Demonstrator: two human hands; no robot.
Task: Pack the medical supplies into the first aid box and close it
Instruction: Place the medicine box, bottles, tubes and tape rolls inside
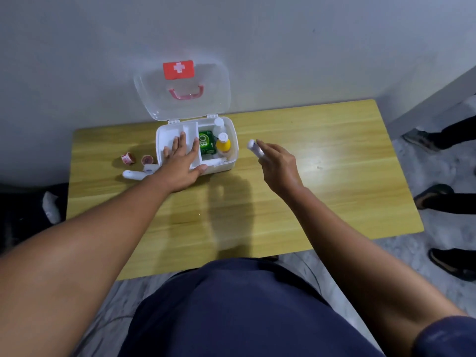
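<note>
The white first aid box stands open at the table's far side, its clear lid with a red cross label leaning on the wall. Inside lie a green packet, a yellow bottle and a clear bottle. My left hand rests flat, fingers spread, on the box's white inner tray. My right hand hovers right of the box, holding a small white tube. Left of the box lie two small red-labelled rolls and a white thermometer-like device.
The yellow wooden table stands against a grey wall. Other people's shoes and legs are on the floor to the right, and a socked foot to the left. My dark blue clothing fills the bottom of the view.
</note>
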